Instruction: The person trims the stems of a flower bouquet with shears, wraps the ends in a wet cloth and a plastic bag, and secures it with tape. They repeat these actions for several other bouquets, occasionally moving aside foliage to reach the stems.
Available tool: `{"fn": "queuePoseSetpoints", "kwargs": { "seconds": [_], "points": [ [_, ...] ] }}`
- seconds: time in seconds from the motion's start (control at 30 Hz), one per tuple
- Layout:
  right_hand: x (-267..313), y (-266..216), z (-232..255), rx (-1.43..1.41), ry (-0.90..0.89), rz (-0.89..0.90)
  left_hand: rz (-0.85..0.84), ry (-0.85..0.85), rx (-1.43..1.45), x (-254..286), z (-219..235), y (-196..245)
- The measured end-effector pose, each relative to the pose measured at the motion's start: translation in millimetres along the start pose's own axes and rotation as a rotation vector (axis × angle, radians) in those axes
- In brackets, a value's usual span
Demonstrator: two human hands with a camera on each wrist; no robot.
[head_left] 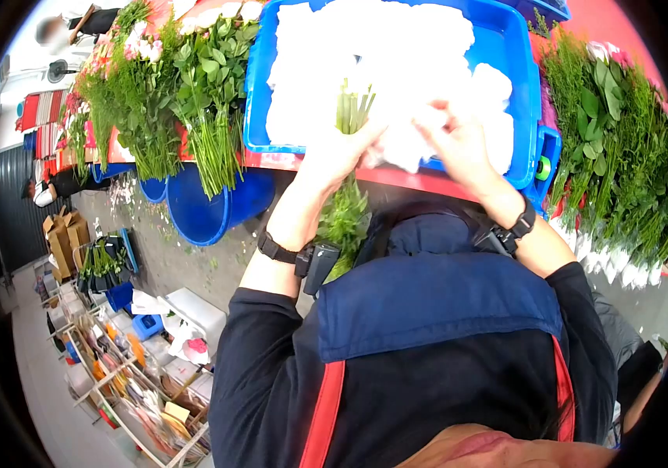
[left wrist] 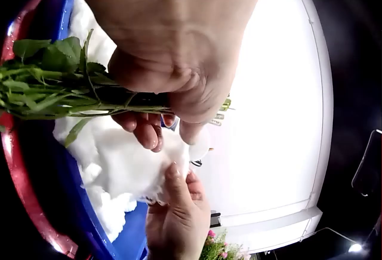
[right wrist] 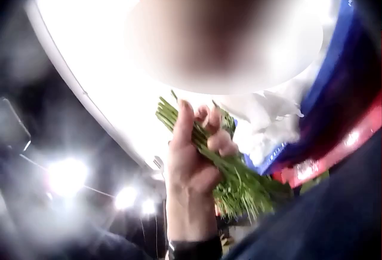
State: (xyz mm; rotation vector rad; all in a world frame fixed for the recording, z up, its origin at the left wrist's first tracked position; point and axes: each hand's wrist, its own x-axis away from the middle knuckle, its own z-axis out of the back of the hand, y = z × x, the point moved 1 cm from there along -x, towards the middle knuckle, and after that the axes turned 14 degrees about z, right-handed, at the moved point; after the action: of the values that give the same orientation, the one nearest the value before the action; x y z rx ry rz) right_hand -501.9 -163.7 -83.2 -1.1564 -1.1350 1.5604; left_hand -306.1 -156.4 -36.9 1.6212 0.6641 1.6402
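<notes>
My left hand [head_left: 338, 156] grips a bunch of green stems [head_left: 352, 109], cut ends up and leafy part hanging below the table edge. In the right wrist view the stems [right wrist: 169, 114] pass through the curled fingers and thumb of that hand. Close beside it, my right hand [head_left: 462, 148] pinches a piece of soft white wadding [left wrist: 140, 155] between thumb and fingers, as the left wrist view shows. Both hands are over the near edge of a blue tray [head_left: 257, 101] heaped with white wadding [head_left: 310, 62]; bright light washes out its detail.
Leafy flower bunches [head_left: 213, 78] lie on the red table [head_left: 279, 160] to the left, more greenery [head_left: 607, 140] to the right. A blue bucket [head_left: 193, 207] stands below the table edge. Shelving with wrapping supplies [head_left: 131, 390] and cardboard boxes [head_left: 65, 242] stand at lower left.
</notes>
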Motion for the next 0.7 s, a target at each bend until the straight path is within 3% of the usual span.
{"fn": "queuePoseSetpoints", "kwargs": {
  "seconds": [0.1, 0.2, 0.3, 0.4, 0.5, 0.57, 0.63, 0.67, 0.7],
  "points": [
    [-19, -15, 20, -0.254, 0.230, 0.065, 0.079, -0.129, 0.022, 4, 9, -4],
    [-21, -51, 20, 0.056, 0.261, 0.339, 0.183, -0.163, -0.006, 9, -1, -5],
    [-10, -31, -2, 0.362, -0.147, 0.901, 0.191, -0.242, 0.026, 3, -7, -13],
    [-7, -38, 0, 0.204, -0.260, 0.751, 0.121, -0.366, 0.016, -3, -8, -18],
    [-15, -40, 5, 0.053, -0.123, 0.523, 0.066, -0.206, -0.136, 8, -27, -10],
    [-17, -25, -5, 0.021, -0.163, 0.461, 0.075, -0.154, -0.183, 8, -33, -14],
    [-14, -7, -10, 0.008, -0.221, 0.309, 0.035, -0.118, -0.053, 18, -34, -16],
    [-15, -3, -9, -0.152, -0.193, 0.185, 0.041, -0.226, -0.036, 11, -25, -27],
    [-13, -2, -10, -0.312, -0.160, 0.055, 0.066, -0.227, 0.047, 8, -22, -33]
  ]
}}
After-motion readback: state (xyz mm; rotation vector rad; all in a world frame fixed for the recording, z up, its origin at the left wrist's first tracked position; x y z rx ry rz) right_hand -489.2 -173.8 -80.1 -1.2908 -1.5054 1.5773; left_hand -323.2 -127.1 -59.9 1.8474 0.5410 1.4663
